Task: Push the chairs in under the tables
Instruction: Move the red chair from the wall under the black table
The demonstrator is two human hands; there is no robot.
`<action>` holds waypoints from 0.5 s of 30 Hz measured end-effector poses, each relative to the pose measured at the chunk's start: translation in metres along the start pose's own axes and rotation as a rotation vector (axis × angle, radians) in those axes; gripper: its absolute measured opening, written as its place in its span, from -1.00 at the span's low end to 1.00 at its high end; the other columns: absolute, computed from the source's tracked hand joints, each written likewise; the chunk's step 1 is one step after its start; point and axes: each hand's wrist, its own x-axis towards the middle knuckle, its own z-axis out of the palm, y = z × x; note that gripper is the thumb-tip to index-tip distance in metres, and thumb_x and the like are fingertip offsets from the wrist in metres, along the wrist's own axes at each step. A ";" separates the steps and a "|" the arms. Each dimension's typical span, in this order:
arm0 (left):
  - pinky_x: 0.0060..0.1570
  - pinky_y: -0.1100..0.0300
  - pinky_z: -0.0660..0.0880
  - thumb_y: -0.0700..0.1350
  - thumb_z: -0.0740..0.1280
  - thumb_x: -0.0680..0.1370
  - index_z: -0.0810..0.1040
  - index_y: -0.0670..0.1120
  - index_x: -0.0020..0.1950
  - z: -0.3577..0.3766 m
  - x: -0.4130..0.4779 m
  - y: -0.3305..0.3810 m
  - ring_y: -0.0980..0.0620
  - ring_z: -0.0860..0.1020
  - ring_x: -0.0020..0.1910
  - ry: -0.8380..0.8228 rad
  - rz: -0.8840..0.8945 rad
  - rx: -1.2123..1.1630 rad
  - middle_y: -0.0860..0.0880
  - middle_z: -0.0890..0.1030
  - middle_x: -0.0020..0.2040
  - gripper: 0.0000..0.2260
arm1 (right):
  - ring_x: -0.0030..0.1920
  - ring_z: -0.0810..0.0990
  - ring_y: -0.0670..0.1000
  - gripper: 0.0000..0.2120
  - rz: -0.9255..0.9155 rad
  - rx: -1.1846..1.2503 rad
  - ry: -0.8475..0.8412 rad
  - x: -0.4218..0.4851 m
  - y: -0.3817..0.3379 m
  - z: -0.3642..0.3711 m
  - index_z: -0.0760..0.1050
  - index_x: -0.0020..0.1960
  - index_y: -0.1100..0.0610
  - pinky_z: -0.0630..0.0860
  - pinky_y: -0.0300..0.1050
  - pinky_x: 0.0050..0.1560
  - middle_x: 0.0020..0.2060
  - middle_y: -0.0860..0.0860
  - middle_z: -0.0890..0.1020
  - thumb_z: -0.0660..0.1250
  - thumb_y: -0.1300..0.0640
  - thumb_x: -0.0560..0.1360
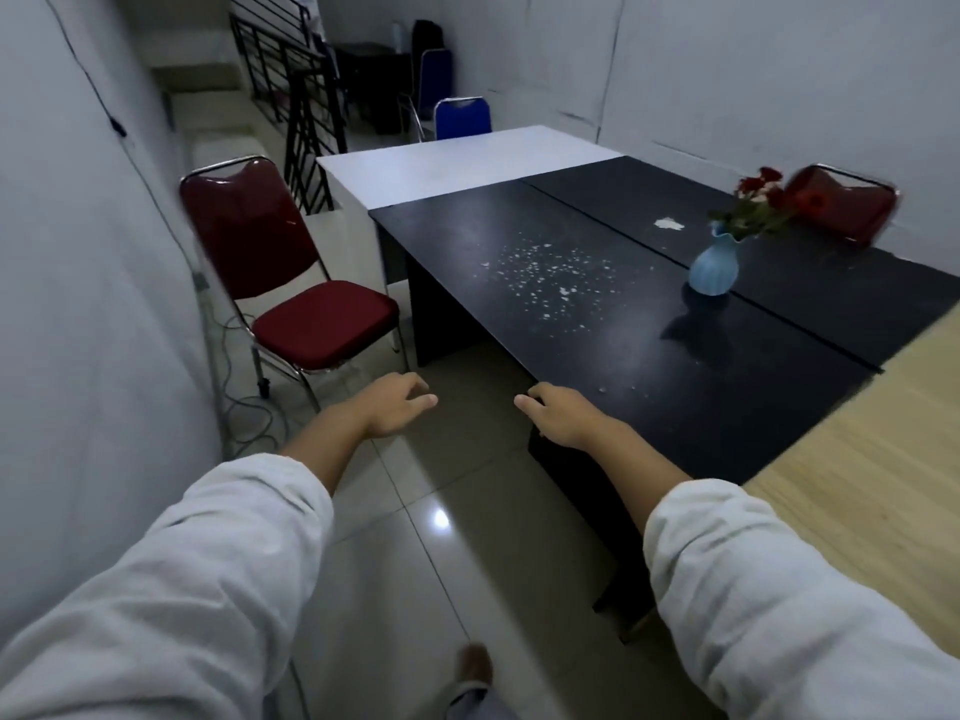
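Head view: both arms reach forward in pale rolled sleeves, and neither hand holds anything. The left hand [397, 407] hangs over the tiled floor with loosely curled, open fingers; the right hand [558, 414] is likewise empty, fingers relaxed, at the near corner of the long black laminate table [597, 314], whether touching the edge or just above it I cannot tell.

The thing to move is the dark red padded chair with a chromed tube frame [291, 272]. It stands pulled out to the left of the black table, its seat turned toward the table's end panel, its back near the grey wall. It looks parked clear of the table so someone could sit or get past; to tuck it in, it would need turning and sliding under the table's long side, I judge. The hands are short of it, so the push has not begun.

A second dark red chair [841, 210] sits at the far side of the black table, already close in (blurred). A blue padded chair [462, 116] stands beyond the white table [457, 158] that adjoins the black table's far end.

On the black table a pale blue ribbed vase of red flowers [714, 265] stands near the centre seam, with white flecks scattered nearby. No labels or writing are legible anywhere.
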 end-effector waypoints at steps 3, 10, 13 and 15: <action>0.29 0.06 0.37 0.08 0.17 0.61 0.40 -0.15 0.38 -0.021 0.034 -0.036 -0.10 0.44 0.32 0.008 -0.030 -0.011 -0.16 0.45 0.36 -0.56 | 0.30 0.44 0.16 -0.49 -0.037 -0.016 -0.019 0.056 -0.030 0.003 0.26 0.45 0.22 0.39 0.02 0.28 0.37 0.17 0.41 0.03 -0.10 0.64; 0.27 0.09 0.37 0.08 0.18 0.60 0.41 -0.13 0.37 -0.082 0.106 -0.119 -0.08 0.45 0.31 0.013 -0.147 -0.073 -0.14 0.46 0.36 -0.58 | 0.42 0.34 0.15 -0.47 -0.100 -0.034 -0.124 0.191 -0.111 0.007 0.22 0.48 0.22 0.31 0.01 0.36 0.44 0.17 0.34 0.06 -0.08 0.63; 0.27 0.08 0.38 0.07 0.18 0.61 0.41 -0.14 0.37 -0.105 0.127 -0.151 -0.08 0.45 0.31 0.053 -0.195 -0.111 -0.14 0.46 0.35 -0.58 | 0.43 0.33 0.16 -0.46 -0.133 -0.035 -0.146 0.240 -0.143 0.012 0.21 0.49 0.22 0.32 0.03 0.38 0.45 0.18 0.34 0.07 -0.08 0.63; 0.27 0.07 0.40 0.08 0.18 0.60 0.40 -0.13 0.38 -0.116 0.136 -0.173 -0.08 0.46 0.30 0.049 -0.223 -0.123 -0.14 0.47 0.36 -0.57 | 0.43 0.32 0.16 -0.45 -0.155 -0.032 -0.181 0.266 -0.162 0.020 0.20 0.49 0.23 0.32 0.04 0.39 0.45 0.18 0.33 0.08 -0.08 0.63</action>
